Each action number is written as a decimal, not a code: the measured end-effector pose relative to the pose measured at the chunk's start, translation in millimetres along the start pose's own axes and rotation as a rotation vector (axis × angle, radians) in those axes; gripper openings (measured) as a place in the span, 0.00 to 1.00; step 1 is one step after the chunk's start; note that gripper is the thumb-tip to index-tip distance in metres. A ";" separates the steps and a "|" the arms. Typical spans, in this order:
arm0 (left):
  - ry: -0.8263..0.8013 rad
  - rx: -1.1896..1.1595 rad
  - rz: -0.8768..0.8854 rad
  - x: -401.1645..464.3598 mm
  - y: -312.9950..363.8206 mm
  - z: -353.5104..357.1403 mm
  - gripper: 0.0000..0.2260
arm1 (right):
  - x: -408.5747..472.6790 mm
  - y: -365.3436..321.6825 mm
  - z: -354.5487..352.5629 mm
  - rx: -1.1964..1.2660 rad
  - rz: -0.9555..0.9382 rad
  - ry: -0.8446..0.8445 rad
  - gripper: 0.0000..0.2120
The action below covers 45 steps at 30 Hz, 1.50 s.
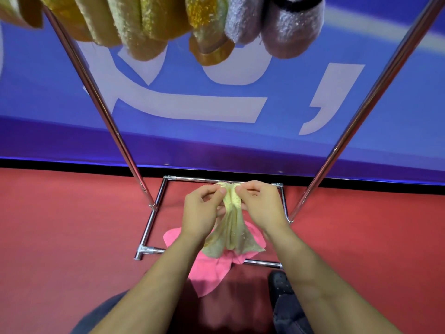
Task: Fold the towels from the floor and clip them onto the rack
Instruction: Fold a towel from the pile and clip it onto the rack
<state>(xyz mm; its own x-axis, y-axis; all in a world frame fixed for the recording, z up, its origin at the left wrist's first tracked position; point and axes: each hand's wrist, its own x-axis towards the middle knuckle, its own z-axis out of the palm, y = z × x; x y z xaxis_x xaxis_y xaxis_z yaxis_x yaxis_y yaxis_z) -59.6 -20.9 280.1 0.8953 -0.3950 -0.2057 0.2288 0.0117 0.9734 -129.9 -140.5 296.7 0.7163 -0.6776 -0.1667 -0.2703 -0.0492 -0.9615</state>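
Both forearms reach up from bottom of frame; my left hand [201, 208] and right hand [261, 206] pinch yellow towel [232, 227] top edge at centre, fingers closed on cloth. Pink towel [212, 266] on floor below. Folding step; next, find corners.

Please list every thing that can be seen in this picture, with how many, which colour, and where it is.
Pale yellow cloth towel: one, bunched, held above the floor by both hands.
Pink cloth towel: one, on the red floor inside the rack base.
Hanging terry towels: several, yellow, gold and lilac, along the top edge.
Chrome metal rack: one, two slanted poles and a rectangular base.
Blue banner with white letters: one, behind the rack.
Red carpet floor: below.
Dark shoe: one, lower right.
Left hand: pinches the yellow towel.
Right hand: pinches it too.
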 end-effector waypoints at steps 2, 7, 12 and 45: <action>0.002 -0.006 0.007 -2.0 1.7 2.8 0.04 | -0.7 -0.6 4.9 -0.017 -0.033 -0.012 0.04; 0.045 -0.017 0.007 -2.3 5.5 2.3 0.04 | -2.8 -2.8 11.1 -0.034 -0.081 -0.033 0.05; 0.014 -0.047 0.021 -4.3 8.6 1.1 0.04 | -3.1 -5.5 11.7 -0.027 -0.100 -0.029 0.06; -0.202 0.708 0.349 14.2 -0.8 -40.8 0.13 | -11.0 -15.0 -43.5 -0.008 -0.291 -0.057 0.04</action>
<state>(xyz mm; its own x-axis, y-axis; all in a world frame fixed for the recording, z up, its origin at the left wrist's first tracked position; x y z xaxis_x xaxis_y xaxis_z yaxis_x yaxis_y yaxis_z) -31.5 11.0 272.3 0.7690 -0.6345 0.0773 -0.4069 -0.3926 0.8248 -161.7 -164.2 322.4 0.7991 -0.5923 0.1033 -0.0536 -0.2414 -0.9689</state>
